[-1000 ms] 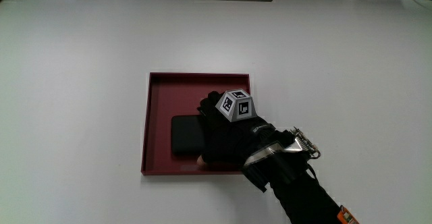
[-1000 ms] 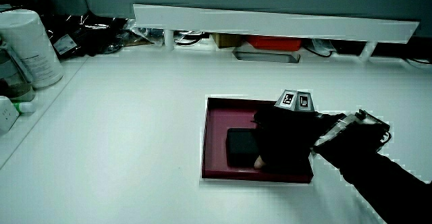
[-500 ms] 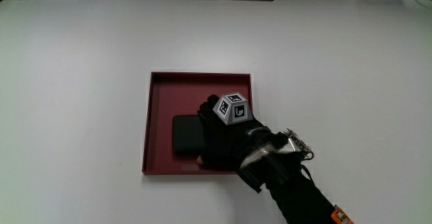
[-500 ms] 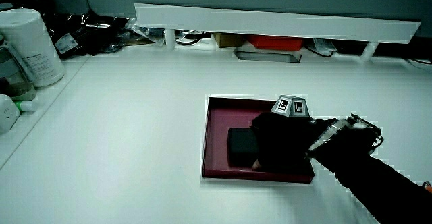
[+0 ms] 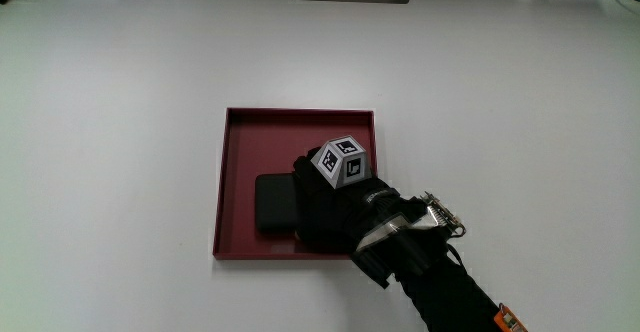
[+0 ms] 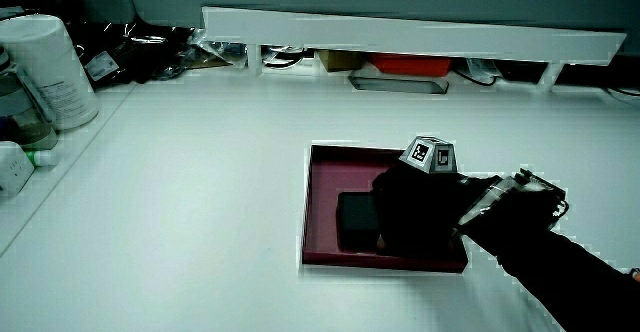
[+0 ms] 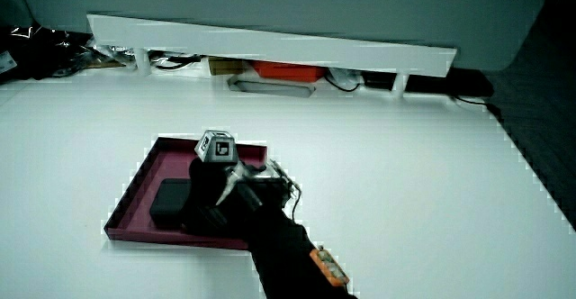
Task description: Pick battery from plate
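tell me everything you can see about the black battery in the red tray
The battery is a flat, matte black block with rounded corners and no visible markings. It lies flat on the floor of the dark red square tray, in the part nearer the person. The hand covers one end of it, so its full length is hidden; whether the fingers actually grip it cannot be seen. It shows in both side views too.

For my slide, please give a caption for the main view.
Gloved hand over a flat black battery lying in a dark red square plate on a white table.
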Action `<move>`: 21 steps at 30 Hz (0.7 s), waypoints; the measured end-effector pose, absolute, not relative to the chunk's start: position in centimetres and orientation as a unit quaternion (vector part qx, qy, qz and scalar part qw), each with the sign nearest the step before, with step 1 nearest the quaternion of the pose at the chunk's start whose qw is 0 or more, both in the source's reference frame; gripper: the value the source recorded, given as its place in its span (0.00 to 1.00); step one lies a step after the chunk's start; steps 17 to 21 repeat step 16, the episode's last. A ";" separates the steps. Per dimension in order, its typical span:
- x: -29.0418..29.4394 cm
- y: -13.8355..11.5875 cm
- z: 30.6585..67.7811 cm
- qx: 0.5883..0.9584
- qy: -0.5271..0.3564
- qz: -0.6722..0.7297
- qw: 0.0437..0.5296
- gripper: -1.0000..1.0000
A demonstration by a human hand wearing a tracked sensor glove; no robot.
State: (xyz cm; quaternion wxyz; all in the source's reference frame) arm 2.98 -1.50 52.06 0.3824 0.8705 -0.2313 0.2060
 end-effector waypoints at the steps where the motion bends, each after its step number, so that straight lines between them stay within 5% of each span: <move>1: 3.2 -1.7 51.9 0.871 -0.227 0.207 0.382 1.00; 9: 5.8 -2.7 48.3 0.871 -0.234 0.226 0.368 1.00; 21: 9.6 -3.0 48.2 0.855 -0.246 0.288 0.354 1.00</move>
